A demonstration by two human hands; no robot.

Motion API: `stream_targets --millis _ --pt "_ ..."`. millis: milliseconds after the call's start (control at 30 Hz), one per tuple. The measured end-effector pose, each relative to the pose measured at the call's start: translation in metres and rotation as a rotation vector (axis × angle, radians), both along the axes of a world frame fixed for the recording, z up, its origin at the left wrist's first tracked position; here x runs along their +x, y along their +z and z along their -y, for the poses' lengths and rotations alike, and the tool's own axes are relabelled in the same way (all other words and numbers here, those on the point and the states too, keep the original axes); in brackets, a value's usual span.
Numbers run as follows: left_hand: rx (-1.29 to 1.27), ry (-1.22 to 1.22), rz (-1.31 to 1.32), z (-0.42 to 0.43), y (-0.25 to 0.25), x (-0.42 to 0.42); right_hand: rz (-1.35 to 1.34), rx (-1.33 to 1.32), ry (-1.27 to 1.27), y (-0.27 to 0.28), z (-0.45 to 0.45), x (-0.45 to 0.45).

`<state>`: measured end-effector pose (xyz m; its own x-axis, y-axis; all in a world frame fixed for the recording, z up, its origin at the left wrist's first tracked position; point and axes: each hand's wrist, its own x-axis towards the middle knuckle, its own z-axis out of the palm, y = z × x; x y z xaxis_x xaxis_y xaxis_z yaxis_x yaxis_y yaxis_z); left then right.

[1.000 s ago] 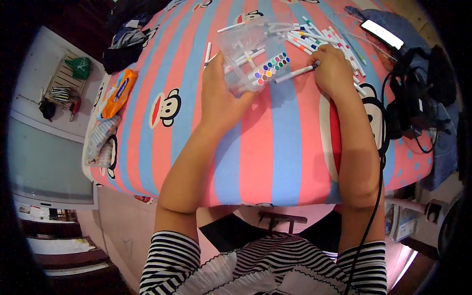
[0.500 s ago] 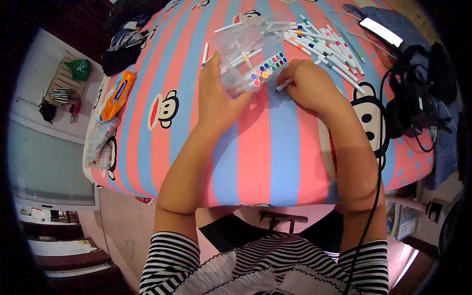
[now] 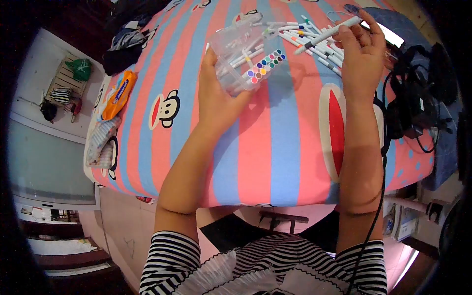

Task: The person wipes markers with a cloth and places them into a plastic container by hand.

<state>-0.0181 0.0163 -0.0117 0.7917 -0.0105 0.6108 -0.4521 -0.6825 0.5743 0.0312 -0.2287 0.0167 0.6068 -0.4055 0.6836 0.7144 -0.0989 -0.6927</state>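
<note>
My left hand [image 3: 219,96] is wrapped round a clear plastic case [image 3: 231,42], tilted above the striped bedspread. Inside it lie several white markers, their coloured round ends [image 3: 265,66] facing right in rows. Raised to the right, my right hand [image 3: 363,59] grips one white marker [image 3: 327,35] between thumb and fingers. A dark grey band shows near the marker's lower left end. Loose markers [image 3: 329,61] with bands of various colours lie in a heap on the bed, partly behind my right hand and its marker.
The bedspread [image 3: 255,162] has pink and blue stripes with monkey faces. At right are a lit phone [image 3: 391,34] and a black adapter with cables [image 3: 413,110]. An orange packet [image 3: 119,96] and dark clothes [image 3: 123,49] lie along the left edge.
My right hand has moved up and to the right, away from the case, with a marker in its fingers. The left hand and case have barely shifted.
</note>
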Motion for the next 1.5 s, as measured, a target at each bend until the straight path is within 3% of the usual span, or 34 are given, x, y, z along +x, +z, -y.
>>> stream_targets --millis 67,167,300,433,633,733,833,1033,1133,1333,1500 --pt "-0.060 -0.026 0.007 0.004 0.005 -0.003 0.031 0.049 0.002 0.004 -0.003 -0.004" --pt "-0.069 -0.052 0.000 0.005 0.012 -0.007 0.018 0.246 0.217 0.011 -0.003 -0.010" --pt "0.002 -0.059 0.037 0.002 0.007 -0.006 -0.157 0.236 0.862 0.003 0.011 -0.005" --pt "0.111 -0.122 0.260 -0.002 -0.003 0.001 -0.157 0.167 1.078 0.002 -0.002 -0.011" --pt "0.233 -0.260 0.305 -0.008 0.001 -0.002 -0.098 0.336 1.051 0.008 -0.014 -0.019" --pt "0.498 -0.268 0.394 -0.008 0.012 -0.002 -0.093 0.613 1.170 0.005 -0.021 -0.013" --pt "0.342 -0.236 0.159 -0.004 0.013 -0.011 -0.095 0.644 1.148 0.008 -0.024 -0.018" --pt "0.278 -0.290 0.276 -0.004 0.012 -0.006 -0.010 0.430 0.892 0.003 -0.002 -0.010" --pt "0.177 -0.266 0.245 -0.005 0.011 -0.003 -0.010 0.443 0.588 0.001 0.001 -0.006" --pt "0.215 -0.151 0.280 -0.006 0.014 -0.002 0.019 0.102 0.292 0.003 -0.015 -0.017" --pt "0.249 -0.141 0.277 -0.003 0.013 -0.005 0.166 -0.114 0.233 0.000 -0.032 -0.021"
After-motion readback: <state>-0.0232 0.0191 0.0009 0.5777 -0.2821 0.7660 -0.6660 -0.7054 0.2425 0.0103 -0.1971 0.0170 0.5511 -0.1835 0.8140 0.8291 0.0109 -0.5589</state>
